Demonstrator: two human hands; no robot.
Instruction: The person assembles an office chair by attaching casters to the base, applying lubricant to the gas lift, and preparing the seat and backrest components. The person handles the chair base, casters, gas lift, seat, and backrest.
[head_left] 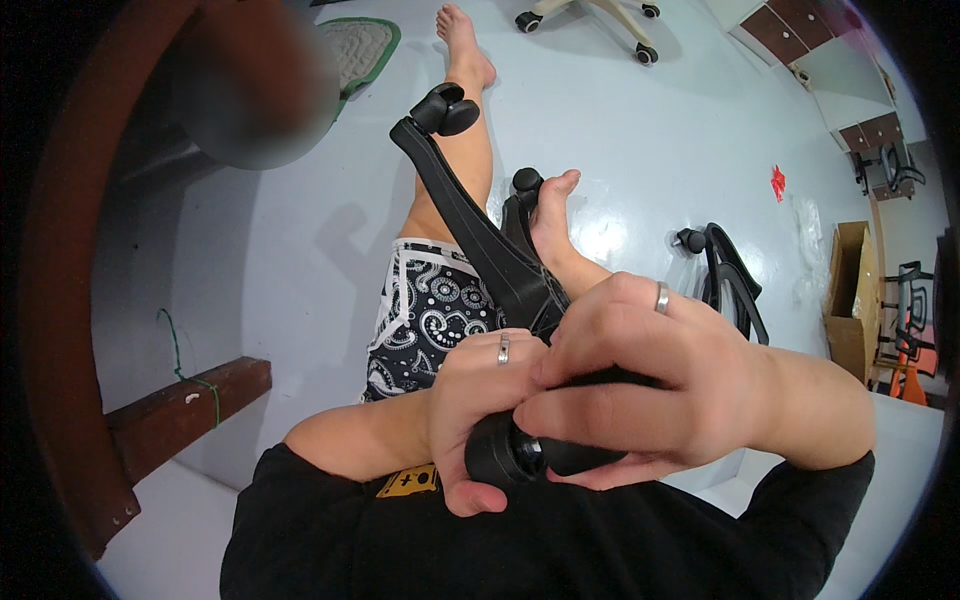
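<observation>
A black star-shaped chair base (490, 255) stands between my legs, its arms reaching away from me. One arm ends in a twin-wheel caster (458, 115) at the far left, and another caster (526, 181) sits on a shorter-looking arm by my foot. Close to my chest, my left hand (485, 390) is closed round the side of a black rounded part (490, 452) that looks like a caster. From the right, my right hand (640, 380) grips the same part, fingers bent over its top. How it joins the base is hidden under my hands.
To the right lies a black chair part (735, 280), with a loose caster (690, 240) beside it. Farther right are clear plastic wrap (812, 240), a red scrap (778, 183) and an open cardboard box (850, 300). A brown wooden frame (190, 415) stands at left.
</observation>
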